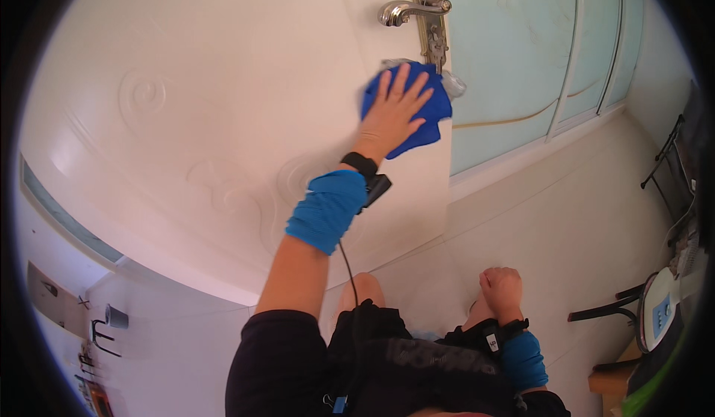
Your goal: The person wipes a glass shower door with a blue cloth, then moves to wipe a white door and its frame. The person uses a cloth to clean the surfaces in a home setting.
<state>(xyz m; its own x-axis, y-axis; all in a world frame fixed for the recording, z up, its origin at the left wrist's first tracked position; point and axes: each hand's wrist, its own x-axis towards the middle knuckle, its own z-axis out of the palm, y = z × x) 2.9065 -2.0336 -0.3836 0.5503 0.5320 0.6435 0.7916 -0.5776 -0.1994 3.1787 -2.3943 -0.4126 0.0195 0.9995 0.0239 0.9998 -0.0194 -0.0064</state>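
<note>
My left hand [393,115] lies flat with fingers spread on a blue cloth [418,140], pressing it against the white door [238,104]. The cloth covers the door near its edge, just below the ornate metal handle [402,11] and its brass-coloured plate [434,45]. A bit of crumpled clear plastic [453,85] sticks out beside the cloth, at the plate's lower end. My right hand [502,290] is curled into a fist above my right knee, away from the door, and nothing shows in it.
Pale blue sliding panels [514,59] stand behind the door to the right. A chair [659,309] and a dark folding frame [670,160] are at the right rim. Light floor tiles [555,216] lie below. A thin cable [347,264] hangs from my left wrist.
</note>
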